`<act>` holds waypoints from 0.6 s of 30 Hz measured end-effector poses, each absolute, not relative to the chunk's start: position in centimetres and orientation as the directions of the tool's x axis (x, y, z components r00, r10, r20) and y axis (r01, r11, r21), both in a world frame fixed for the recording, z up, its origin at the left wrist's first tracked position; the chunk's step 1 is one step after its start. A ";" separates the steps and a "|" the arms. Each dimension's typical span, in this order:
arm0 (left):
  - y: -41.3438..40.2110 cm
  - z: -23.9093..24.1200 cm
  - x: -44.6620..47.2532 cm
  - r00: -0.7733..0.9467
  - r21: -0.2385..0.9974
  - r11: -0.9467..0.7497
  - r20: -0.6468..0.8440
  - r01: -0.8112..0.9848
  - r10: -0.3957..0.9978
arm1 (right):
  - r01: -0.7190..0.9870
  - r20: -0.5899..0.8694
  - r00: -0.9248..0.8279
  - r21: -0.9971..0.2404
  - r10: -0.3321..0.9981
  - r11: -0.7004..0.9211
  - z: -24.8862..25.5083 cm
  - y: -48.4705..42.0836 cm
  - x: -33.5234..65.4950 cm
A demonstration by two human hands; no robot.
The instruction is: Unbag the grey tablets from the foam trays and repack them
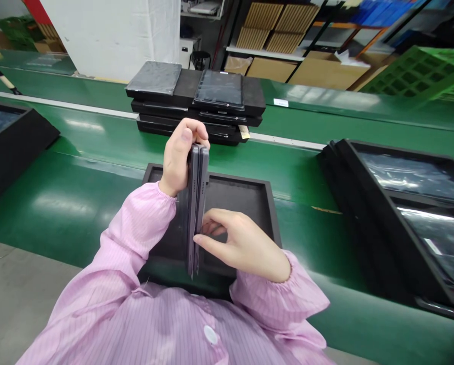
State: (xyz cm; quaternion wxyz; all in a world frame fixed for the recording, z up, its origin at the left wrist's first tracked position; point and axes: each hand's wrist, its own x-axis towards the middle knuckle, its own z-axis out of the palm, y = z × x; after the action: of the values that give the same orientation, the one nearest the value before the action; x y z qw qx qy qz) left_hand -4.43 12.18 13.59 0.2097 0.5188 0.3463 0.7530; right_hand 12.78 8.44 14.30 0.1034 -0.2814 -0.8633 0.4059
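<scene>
Two thin dark grey tablets stand on edge, side by side, seen along their narrow sides, with small speaker holes showing. My left hand is wrapped around their far end. My right hand is at the near right side, its thumb on the tablets' edges and its fingers curled against the right tablet's face. Directly beneath them lies a shallow black foam tray, partly covered by the tablets and my hands.
Stacked black trays with tablets stand behind, on the green conveyor belt. More trays with film-covered tablets lie at the right and a tray at the left. A green crate sits at the back right.
</scene>
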 end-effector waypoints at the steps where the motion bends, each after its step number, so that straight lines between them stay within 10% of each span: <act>1: 11.9 13.7 -4.2 -0.362 0.735 -0.676 0.643 0.045 0.675 | 0.403 -0.052 -0.820 -0.759 0.570 0.512 14.3 8.4 12.8; 18: 14.5 12.7 -5.9 -0.414 0.754 -0.646 0.628 0.114 0.660 | 0.393 0.058 -0.727 -0.782 0.685 0.483 13.5 8.5 12.3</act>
State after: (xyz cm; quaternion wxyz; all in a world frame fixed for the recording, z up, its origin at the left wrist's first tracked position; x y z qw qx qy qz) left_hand -5.89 14.53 12.70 0.1817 0.5100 0.3793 0.7503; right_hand 12.29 8.50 13.52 0.1847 -0.3203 -0.8411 0.3946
